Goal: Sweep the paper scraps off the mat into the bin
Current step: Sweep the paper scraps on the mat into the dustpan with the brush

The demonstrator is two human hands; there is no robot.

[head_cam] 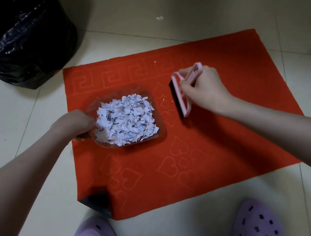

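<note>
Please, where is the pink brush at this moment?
In the head view the brush is right of centre on the red mat, held by the right hand, just right of the clear dustpan full of scraps.

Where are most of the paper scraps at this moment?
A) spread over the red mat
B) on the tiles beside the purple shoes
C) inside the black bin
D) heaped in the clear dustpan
D: the paper scraps lie heaped in the clear dustpan, which the left hand holds on the red mat; only a few tiny bits lie near the pink brush held by the right hand.
</note>
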